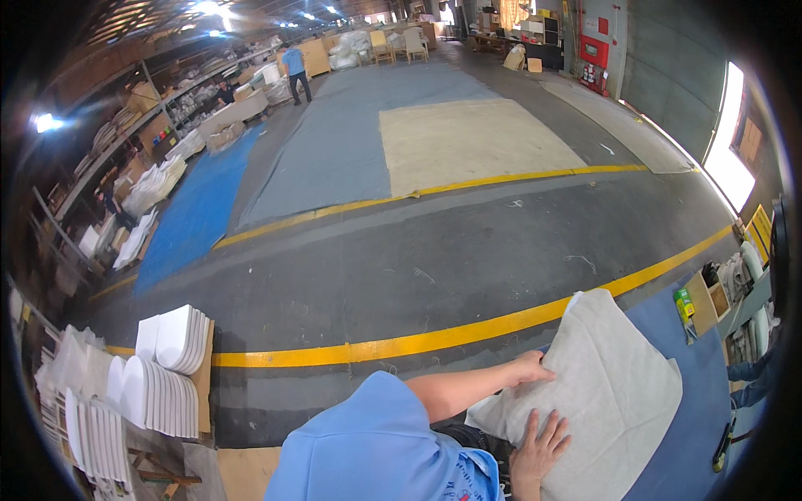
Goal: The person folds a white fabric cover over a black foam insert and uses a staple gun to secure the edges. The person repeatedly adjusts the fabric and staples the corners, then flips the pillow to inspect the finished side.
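Observation:
A pale grey, fabric-covered cushion (618,376), roughly square with pointed corners, stands before me at the lower right. My left hand (530,369) reaches across from the blue sleeve and grips the cushion's left edge, with thumb and fingers closed on the cloth. Lower down, my right hand (541,447) lies against the cushion's face with its fingers spread. Creases run over the fabric. The cushion's underside and far side are hidden.
A blue work surface (702,401) holds a green and yellow box (684,305) beside a wooden bin (708,302). Stacked white rounded panels (159,397) stand at lower left. Yellow lines (393,345) cross the dark floor. A person (295,71) in blue stands far off near shelving.

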A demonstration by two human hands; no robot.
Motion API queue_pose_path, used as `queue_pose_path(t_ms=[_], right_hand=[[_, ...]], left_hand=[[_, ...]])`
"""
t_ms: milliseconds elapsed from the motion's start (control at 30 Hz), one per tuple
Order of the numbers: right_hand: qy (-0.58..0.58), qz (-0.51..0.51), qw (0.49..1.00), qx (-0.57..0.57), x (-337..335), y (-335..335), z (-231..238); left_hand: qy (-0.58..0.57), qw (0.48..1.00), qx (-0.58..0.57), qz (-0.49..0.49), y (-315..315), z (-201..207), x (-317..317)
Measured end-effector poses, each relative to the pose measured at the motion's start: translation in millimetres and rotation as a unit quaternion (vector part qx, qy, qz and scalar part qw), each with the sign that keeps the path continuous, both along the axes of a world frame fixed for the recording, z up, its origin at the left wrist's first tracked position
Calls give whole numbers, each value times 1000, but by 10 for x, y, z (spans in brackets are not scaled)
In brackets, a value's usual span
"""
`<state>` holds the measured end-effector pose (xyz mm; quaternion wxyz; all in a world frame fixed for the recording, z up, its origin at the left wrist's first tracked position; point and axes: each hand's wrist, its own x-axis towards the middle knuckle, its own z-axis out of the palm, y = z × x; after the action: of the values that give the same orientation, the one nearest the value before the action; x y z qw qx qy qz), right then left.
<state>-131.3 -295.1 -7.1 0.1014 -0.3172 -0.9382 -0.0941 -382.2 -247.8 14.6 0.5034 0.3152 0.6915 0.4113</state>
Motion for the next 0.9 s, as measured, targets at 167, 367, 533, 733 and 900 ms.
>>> queue_pose_path(t_ms=[167, 367, 533, 733, 900], right_hand=[[67, 49, 938, -337, 276, 131, 361], [233, -144, 938, -211, 1404, 1286, 977], [367, -460, 704, -398, 2518, 1777, 763], [358, -417, 718, -426, 2152, 1565, 517], [288, -418, 759, -408, 1901, 1473, 753]], left_hand=[[-28, 999, -6, 23, -54, -28, -18], [-75, 992, -36, 91, -46, -35, -191], [-153, 980, -18, 126, 256, -51, 63], [-13, 982, 13, 190, 102, -213, 91], [59, 979, -15, 193, 52, -155, 128]])
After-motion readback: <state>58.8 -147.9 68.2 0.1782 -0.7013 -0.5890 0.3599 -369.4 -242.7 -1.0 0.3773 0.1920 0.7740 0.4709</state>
